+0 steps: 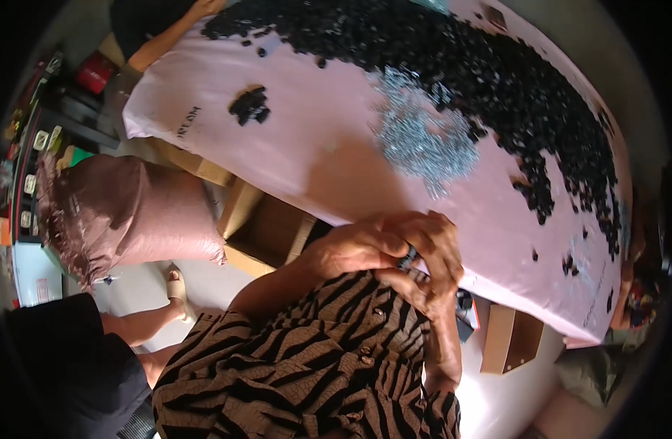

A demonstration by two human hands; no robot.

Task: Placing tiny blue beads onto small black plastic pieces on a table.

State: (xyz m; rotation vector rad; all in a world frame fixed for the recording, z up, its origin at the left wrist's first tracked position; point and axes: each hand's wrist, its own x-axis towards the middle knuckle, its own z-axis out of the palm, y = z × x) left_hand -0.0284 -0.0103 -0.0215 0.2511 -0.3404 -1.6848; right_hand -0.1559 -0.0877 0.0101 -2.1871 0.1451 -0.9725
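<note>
In front of my chest, at the near edge of the pink-covered table [292, 157], my two hands meet. Between them shows a small black plastic piece [407, 257], partly hidden by fingers. The fingers of my left hand [361, 245] pinch it from one side. My right hand [440, 256] curls around it from the other. Beyond my hands lies a spread of small silvery metal pieces [424, 135]. A long heap of small black pieces [482, 66] runs along the far side. A little black cluster [250, 106] sits apart on the left.
Below the table edge stand an open cardboard box [270, 227] and another box [510, 340]. A full pinkish sack [142, 212] rests at the left, near a person's sandaled foot [176, 293]. Another person's arm [168, 40] reaches the table's far left. Shelving [29, 168] lines the left side.
</note>
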